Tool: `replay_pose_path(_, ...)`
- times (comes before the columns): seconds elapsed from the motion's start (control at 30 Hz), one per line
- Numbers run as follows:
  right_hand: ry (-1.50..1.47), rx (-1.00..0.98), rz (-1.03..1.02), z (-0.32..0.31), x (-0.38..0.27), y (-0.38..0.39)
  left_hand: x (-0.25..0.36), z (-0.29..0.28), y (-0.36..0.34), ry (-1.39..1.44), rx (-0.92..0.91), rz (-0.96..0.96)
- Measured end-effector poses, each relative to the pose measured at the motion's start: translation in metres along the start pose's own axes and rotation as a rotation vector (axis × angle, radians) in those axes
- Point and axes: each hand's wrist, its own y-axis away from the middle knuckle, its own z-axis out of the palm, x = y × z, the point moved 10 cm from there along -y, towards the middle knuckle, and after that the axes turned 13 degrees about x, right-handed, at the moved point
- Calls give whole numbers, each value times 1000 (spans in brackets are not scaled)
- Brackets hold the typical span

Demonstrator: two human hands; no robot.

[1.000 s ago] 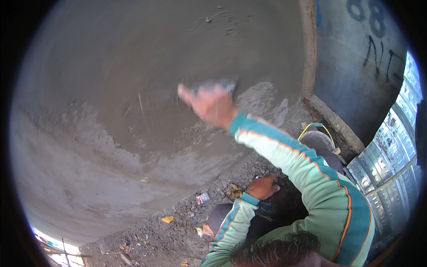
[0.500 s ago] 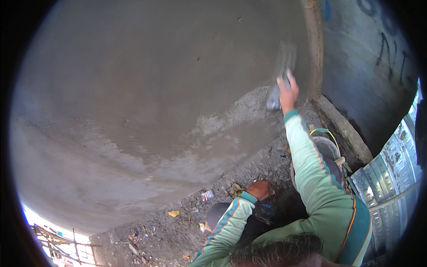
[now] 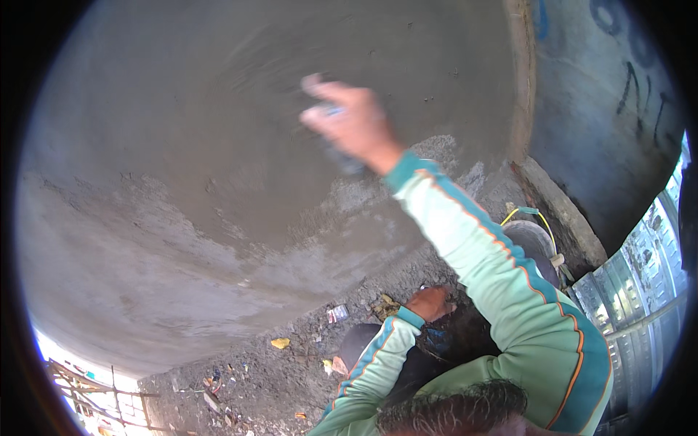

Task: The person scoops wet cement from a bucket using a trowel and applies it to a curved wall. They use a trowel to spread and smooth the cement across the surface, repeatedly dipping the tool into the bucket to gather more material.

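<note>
A right hand (image 3: 355, 125), grip closed around a blurred trowel (image 3: 345, 159), reaches across a grey plastered wall (image 3: 182, 109); the tool's visible end points downward beside the wrist, its full long axis obscured. The lower left hand's (image 3: 430, 303) grip cannot be made out.

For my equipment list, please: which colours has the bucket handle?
The bucket handle is yellow with a teal-green middle part, shown best in the head view.
</note>
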Motion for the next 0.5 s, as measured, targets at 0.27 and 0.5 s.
replay_pose_path(0.27,774,-361,-896,176,-44,123,-11,-22,6,24,202,74)
replay_pose_path(0.5,767,475,-523,-54,-57,-64,-18,-27,19,64,124,-27)
